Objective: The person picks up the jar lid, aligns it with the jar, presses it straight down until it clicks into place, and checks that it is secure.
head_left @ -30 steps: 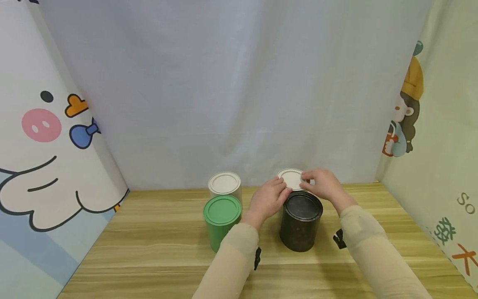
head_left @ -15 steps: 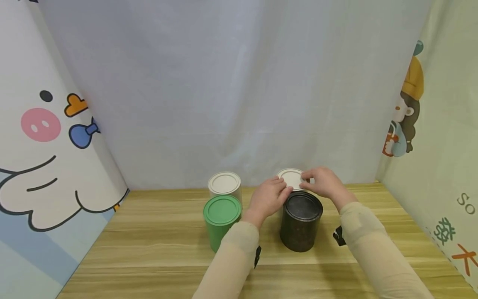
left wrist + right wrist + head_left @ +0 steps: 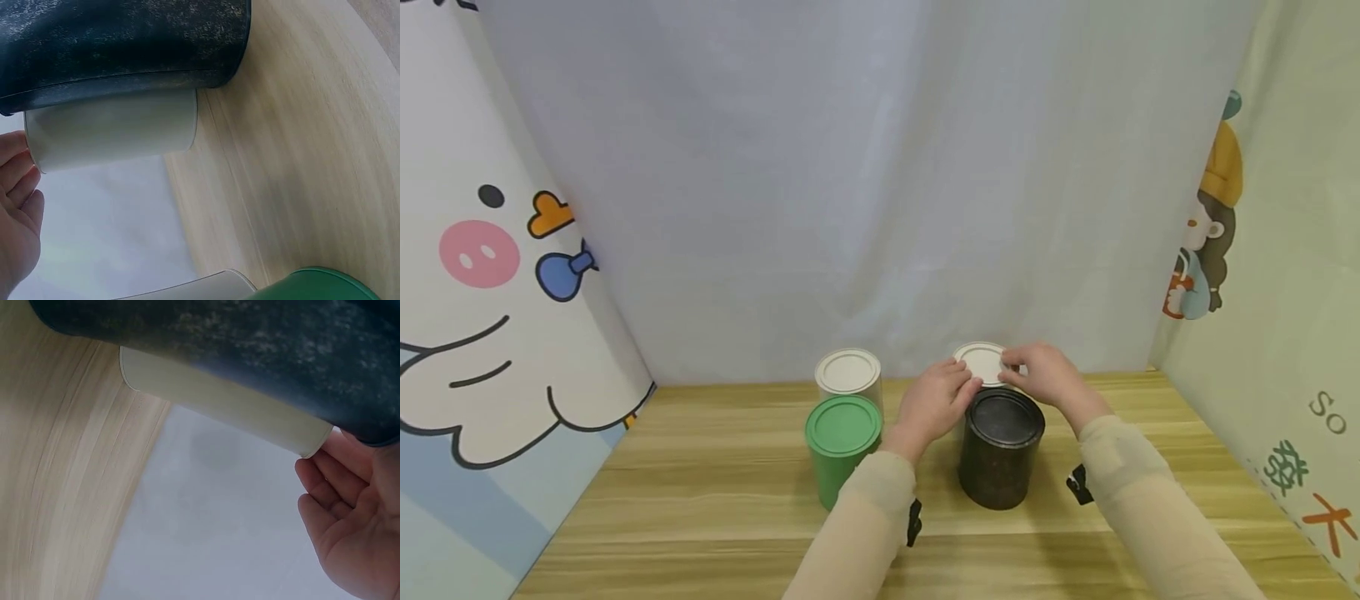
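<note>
Both hands hold the top rim of a white lidded can (image 3: pixel 982 363) at the back right, one from each side. The left hand (image 3: pixel 934 400) has bent fingers on the rim's left side and its thumb at the front. On the right side, the right hand (image 3: pixel 1045 375) puts its fingertips and thumb to the rim. Right in front stands a black lidded can (image 3: pixel 1002 458), covering most of the white can's body. In the left wrist view, the left hand's fingertips (image 3: pixel 22 178) meet the rim. The right wrist view shows fingers (image 3: pixel 322 484) at it too.
A green lidded can (image 3: pixel 844 433) stands to the left, with a second white can (image 3: pixel 848 372) close behind it. The wooden table (image 3: pixel 722 500) meets a pale curtain (image 3: pixel 760 208) at the back. Printed sheets close off both sides.
The hands and the cans keep their places relative to each other. Only the head view has shifted slightly.
</note>
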Tool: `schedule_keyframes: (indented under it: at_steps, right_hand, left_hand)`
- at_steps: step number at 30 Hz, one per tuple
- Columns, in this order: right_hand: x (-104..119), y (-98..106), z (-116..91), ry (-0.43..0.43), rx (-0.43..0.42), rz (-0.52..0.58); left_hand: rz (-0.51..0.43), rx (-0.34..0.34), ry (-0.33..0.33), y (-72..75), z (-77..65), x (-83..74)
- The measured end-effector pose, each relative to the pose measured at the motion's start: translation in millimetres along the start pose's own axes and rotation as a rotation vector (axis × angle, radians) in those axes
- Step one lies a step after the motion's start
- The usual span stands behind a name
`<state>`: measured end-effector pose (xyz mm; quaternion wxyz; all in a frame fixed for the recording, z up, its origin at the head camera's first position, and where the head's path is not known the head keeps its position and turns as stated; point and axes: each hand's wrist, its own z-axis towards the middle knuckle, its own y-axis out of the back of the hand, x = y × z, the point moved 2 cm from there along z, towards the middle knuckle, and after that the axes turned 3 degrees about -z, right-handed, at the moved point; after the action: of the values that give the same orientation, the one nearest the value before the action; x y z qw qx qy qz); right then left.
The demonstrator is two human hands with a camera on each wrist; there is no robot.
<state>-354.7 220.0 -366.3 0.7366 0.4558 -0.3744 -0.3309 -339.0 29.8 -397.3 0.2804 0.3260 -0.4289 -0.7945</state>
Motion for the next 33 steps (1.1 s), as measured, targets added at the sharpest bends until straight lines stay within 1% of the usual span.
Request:
schedule_keyframes:
  at_steps: [3,7,11,14,17,19,25,33]
  right_hand:
    - [0,0,-1,-0.025,-0.005,0.006]
    - [-2,1,-3,-0.057,-0.005,0.018]
    - [-2,1,-4,-0.060,-0.005,0.028]
    - [-1,1,-4,-0.060,-0.008,0.032]
    - [-1,2,-4,-0.065,-0.006,0.036]
    - [0,2,-4,-0.064,-0.003,0.037]
    - [0,1,-2,-0.056,-0.005,0.029]
    - [-1,-1,-2,-0.059,-0.014,0.044]
  left_hand:
    - [-0.008,0.003,0.001,0.3,1.4,-1.1]
    - [-0.038,0.027,0.022,3.6,4.8,-1.6]
    - [-0.045,0.088,0.049,6.6,9.2,1.1]
    - [-0.013,0.147,0.056,7.1,11.8,3.5]
    - [0.014,0.185,0.052,6.9,13.1,5.4]
    - [0.025,0.192,0.045,6.7,13.2,6.6]
    - [0.035,0.185,0.027,6.9,11.9,8.9]
    - [0.022,0.203,0.047,6.2,10.9,9.8]
